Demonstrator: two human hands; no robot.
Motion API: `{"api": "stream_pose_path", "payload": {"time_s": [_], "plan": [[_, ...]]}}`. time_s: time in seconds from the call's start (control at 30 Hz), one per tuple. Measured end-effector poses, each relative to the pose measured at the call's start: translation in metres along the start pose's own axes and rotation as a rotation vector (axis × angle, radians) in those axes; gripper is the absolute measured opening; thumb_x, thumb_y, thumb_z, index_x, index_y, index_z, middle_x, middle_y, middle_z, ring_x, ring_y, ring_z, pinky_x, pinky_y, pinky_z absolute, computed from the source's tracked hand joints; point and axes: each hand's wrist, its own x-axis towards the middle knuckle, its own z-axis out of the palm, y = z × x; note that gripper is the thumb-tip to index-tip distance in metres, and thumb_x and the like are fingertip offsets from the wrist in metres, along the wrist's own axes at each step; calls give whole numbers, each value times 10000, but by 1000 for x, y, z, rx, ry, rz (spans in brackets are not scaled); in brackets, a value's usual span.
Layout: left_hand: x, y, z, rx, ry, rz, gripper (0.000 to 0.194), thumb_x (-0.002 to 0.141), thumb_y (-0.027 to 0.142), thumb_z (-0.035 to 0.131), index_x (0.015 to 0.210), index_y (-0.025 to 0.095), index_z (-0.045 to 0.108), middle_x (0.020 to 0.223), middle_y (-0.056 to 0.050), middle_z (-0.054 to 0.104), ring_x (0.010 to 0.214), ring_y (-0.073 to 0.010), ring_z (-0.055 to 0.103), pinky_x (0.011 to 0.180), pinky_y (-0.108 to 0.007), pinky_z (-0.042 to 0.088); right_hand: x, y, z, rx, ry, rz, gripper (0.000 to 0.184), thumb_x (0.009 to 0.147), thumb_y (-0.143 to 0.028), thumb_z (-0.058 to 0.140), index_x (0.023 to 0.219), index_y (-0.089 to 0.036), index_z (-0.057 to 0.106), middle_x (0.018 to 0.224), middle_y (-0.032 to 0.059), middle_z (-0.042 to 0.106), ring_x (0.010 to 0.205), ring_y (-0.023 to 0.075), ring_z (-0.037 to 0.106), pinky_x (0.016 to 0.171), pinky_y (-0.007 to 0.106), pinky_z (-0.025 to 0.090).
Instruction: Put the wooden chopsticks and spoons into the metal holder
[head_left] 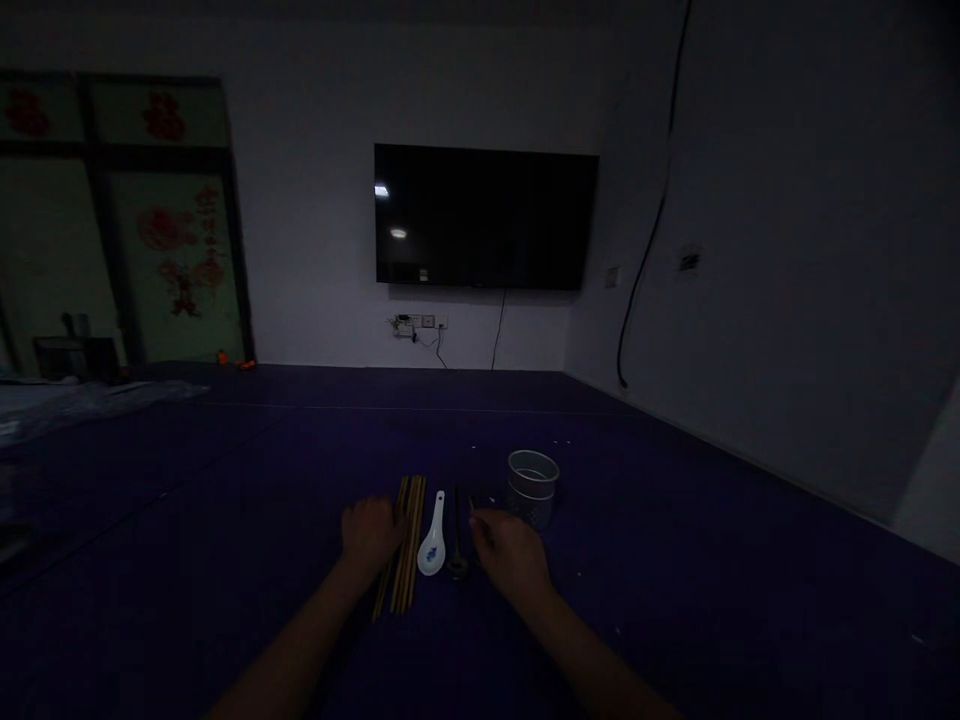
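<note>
Nearest us, both forearms run in from the bottom edge, cut off there and dim in the poor light. The left hand [371,538] rests against slender yellowish-brown chopsticks [409,550], straight and laid nearly side by side; its fingers are mostly hidden, so we cannot tell whether its grip is closed on any of them. Just right of the chopsticks lies a smooth white spoon [433,553], its bowl marked with a blue pattern, and beside that a dark spoon [457,567] with a thin handle, hard to make out. The right hand [517,560] bends its fingers at a slim piece [472,500] whose tip alone shows; we cannot tell whether that grip is shut on it. Just beyond this hand stands a round, grey container [532,495], its lower part partly covered by the hand. Everything sits on a dark blue surface [675,560]. At far left we see crinkled, clear sheeting [97,402], cropped by the edge, and on the back wall a glossy black television [484,218]
</note>
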Motion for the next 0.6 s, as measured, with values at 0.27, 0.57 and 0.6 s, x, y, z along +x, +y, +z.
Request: {"api": "stream_pose_path", "payload": {"time_s": [0.27,0.57,0.6], "plan": [[2,-2,4,15,-38,50,434,898,367,329,937,129,689,1040,-166,678,1012,-285,612,861,-402,433,1,0,1,-14,-5,11,298,927,-280,389,1004,-242,674,989,25,720,891,163,663,696,224,416],[1,1,5,37,-9,77,420,895,326,320,985,129,680,1022,-175,678,1043,-301,592,864,-419,421,-1,1,0,-21,-8,-2,308,933,-291,381,1003,-247,678,963,32,721,861,152,665,684,211,408],[1,1,5,39,-6,78,417,894,323,323,989,126,678,1032,-182,672,1045,-304,589,866,-425,419,-1,1,0,-20,-12,2,309,933,-291,381,1014,-246,676,969,35,720,866,151,663,690,210,407]]}}
